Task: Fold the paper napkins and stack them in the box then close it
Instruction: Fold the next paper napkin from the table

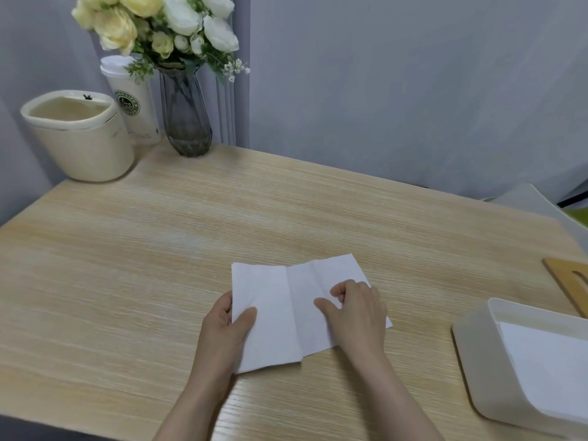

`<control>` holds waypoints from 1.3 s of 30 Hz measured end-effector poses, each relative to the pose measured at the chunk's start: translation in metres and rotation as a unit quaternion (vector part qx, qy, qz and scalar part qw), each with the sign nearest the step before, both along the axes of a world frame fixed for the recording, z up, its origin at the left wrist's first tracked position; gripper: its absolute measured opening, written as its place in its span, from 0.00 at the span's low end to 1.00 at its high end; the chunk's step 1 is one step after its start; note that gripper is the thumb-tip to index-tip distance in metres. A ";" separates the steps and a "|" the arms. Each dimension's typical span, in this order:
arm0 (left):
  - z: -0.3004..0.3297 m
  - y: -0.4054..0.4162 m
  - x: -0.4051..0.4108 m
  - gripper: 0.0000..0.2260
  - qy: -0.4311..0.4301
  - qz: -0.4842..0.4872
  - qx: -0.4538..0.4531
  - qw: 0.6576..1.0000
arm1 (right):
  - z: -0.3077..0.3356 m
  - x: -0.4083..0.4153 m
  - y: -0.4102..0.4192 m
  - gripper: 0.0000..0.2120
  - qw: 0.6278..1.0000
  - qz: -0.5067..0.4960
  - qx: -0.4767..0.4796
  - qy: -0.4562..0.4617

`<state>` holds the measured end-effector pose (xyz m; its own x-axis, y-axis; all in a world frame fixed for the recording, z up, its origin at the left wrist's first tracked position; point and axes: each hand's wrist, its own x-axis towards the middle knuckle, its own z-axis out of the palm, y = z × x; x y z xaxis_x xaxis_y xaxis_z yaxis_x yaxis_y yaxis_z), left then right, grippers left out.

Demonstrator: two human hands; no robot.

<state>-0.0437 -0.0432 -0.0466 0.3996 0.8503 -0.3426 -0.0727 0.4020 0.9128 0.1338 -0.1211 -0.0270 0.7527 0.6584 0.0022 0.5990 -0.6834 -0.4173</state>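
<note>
A white paper napkin lies partly folded on the wooden table, its left flap turned over the middle. My left hand pinches the napkin's left edge, thumb on top and fingers underneath. My right hand rests on the napkin's right part with curled fingers and the thumb pressing the paper down. At the right edge stands an open white box with white napkins stacked inside. A wooden lid with a slot lies behind the box.
At the back left corner stand a cream ceramic pot, a paper cup and a glass vase of white and yellow flowers. A grey wall runs behind the table. A pale chair back shows at the right.
</note>
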 end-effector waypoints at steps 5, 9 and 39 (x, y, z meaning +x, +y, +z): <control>-0.001 0.000 0.000 0.11 -0.007 -0.002 -0.001 1.000 | -0.001 -0.001 0.002 0.06 0.999 -0.005 0.021 0.042; -0.001 0.000 -0.001 0.11 -0.001 -0.001 0.007 1.000 | 0.001 0.003 0.003 0.05 0.997 -0.006 0.031 0.077; 0.005 -0.002 0.000 0.17 -0.005 -0.008 0.009 1.000 | 0.015 0.009 -0.009 0.15 0.962 -0.043 0.155 0.220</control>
